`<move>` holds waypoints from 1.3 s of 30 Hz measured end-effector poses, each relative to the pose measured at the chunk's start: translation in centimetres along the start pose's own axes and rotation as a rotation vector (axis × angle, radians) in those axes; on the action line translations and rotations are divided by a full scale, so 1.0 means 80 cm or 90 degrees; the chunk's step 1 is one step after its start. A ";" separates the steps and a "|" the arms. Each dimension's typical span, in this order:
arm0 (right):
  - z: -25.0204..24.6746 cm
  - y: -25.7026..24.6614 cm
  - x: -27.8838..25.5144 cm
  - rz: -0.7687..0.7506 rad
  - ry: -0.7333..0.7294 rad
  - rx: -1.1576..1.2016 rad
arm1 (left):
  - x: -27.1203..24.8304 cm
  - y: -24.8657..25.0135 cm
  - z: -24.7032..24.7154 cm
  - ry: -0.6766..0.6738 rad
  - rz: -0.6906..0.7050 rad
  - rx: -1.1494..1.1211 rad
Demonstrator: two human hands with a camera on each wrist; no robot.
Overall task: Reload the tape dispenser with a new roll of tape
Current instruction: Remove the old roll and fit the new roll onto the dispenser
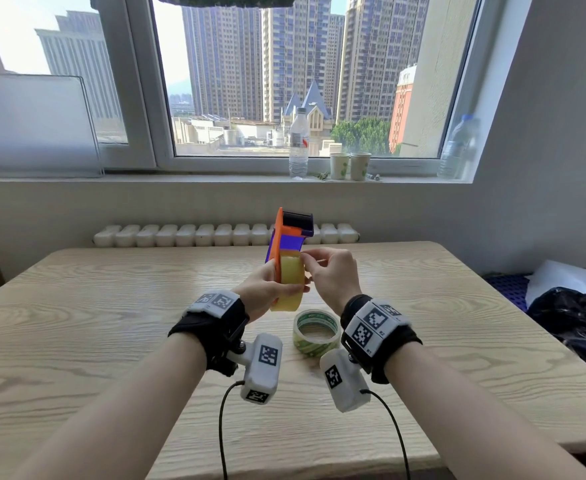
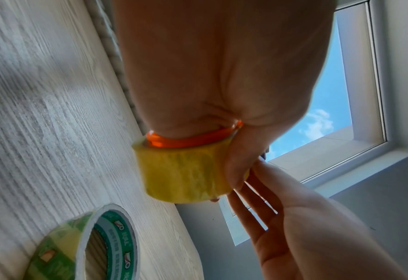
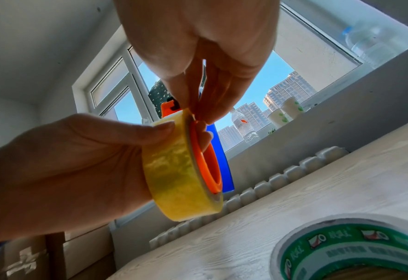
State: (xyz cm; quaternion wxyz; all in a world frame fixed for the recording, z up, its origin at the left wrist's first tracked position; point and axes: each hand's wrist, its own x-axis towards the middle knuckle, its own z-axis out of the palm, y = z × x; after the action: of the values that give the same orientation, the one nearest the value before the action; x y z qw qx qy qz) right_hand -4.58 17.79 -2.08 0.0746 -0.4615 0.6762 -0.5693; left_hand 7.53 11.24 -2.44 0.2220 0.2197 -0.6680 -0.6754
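My left hand (image 1: pixel 277 289) holds up the orange and purple tape dispenser (image 1: pixel 286 233) above the table, its black cutter end pointing up. A yellow tape roll (image 1: pixel 290 271) sits on the dispenser's orange hub (image 3: pixel 207 166). The thumb of the left hand (image 3: pixel 66 170) lies across the yellow roll (image 3: pixel 174 170), and the other fingers curl behind it. My right hand (image 1: pixel 307 259) pinches the roll's top rim between thumb and finger; the right fingertips (image 3: pixel 198 115) meet there. A second tape roll with green print (image 1: pixel 316 332) lies flat on the wooden table (image 1: pixel 111 306) below both hands.
A radiator (image 1: pixel 180 234) runs behind the table's far edge. On the window sill stand a water bottle (image 1: pixel 298 143), two paper cups (image 1: pixel 349 165) and another bottle (image 1: pixel 458 147). A dark bag (image 1: pixel 575 317) lies off the table's right side.
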 end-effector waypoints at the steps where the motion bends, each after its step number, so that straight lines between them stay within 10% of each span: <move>1: 0.000 -0.001 0.000 -0.005 0.013 -0.032 | 0.000 0.000 0.001 0.000 -0.002 0.010; 11: -0.001 -0.004 -0.004 -0.150 -0.015 -0.288 | 0.000 -0.005 -0.001 -0.011 -0.015 0.036; 39: -0.001 0.002 0.000 -0.212 -0.076 -0.267 | 0.001 0.002 0.004 0.013 -0.040 0.015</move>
State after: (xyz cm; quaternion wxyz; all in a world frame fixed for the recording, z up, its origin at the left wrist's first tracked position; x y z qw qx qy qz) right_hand -4.70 17.85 -2.21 -0.0779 -0.6046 0.6886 -0.3928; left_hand 7.26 11.41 -2.28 0.2052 0.2500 -0.6665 -0.6717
